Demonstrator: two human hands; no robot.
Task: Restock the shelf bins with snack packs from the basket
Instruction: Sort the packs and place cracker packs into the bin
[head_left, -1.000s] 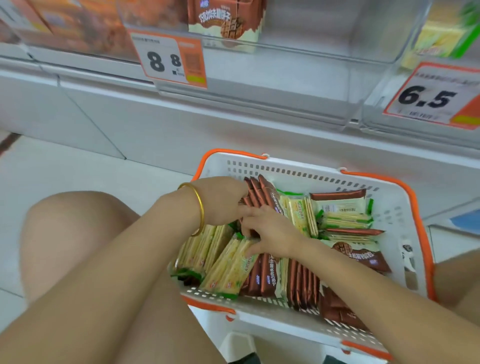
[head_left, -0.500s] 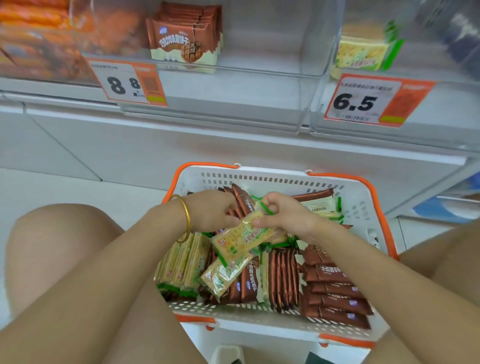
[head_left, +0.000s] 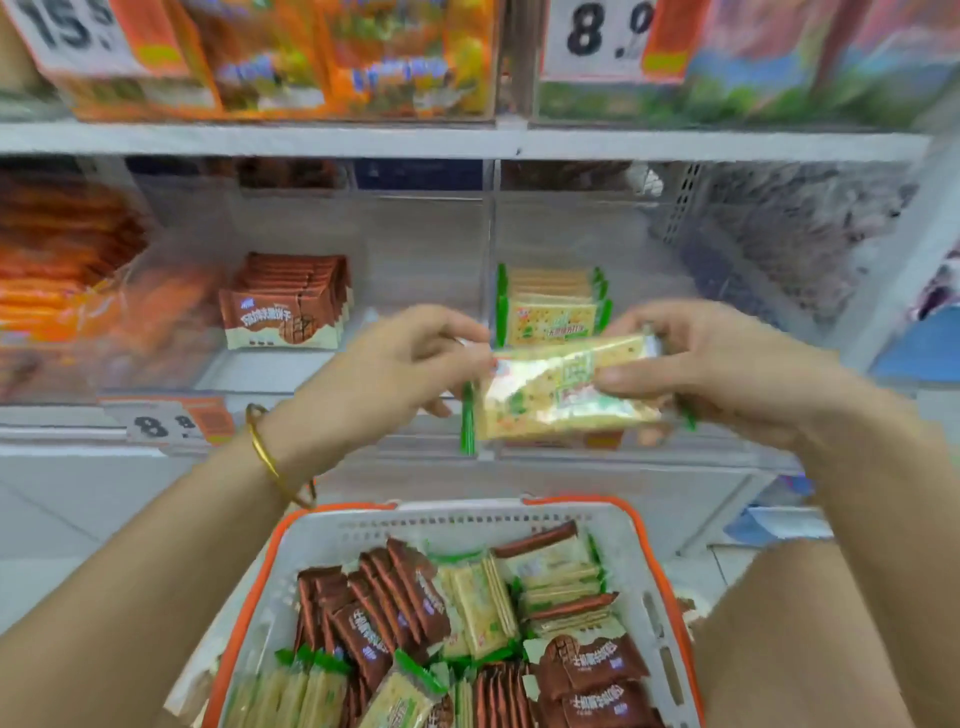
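Both hands are up at the shelf. Right hand (head_left: 727, 374) grips the right end of the green cracker pack (head_left: 550, 395), thumb across the front, fingers curled behind. Left hand (head_left: 384, 369) has curled fingers pinching the left end (blurry, might be more than one pack stacked, can't tell). The pack is in the air, roughly level, in front of the right-hand bin (head_left: 654, 291), just below the matching green stack (head_left: 550, 312) inside it and well above the basket (head_left: 457, 519). My read: this is the carry-to-bin step, placement not yet done. To do it well I'd stay right of the clear divider (head_left: 491, 249) so it doesn't land with the brown packs (head_left: 285, 306) next door. I'd lift the pack over the bin's front edge rather than push into it, turn it face-forward to match the stack, then seat it flush on or against that stack. Release left first and let the right guide it in. The wrapper looks slick, so I'd hold the body, not the seal edge. The basket holds plenty of green and brown packs, so I'd call the job far from done.
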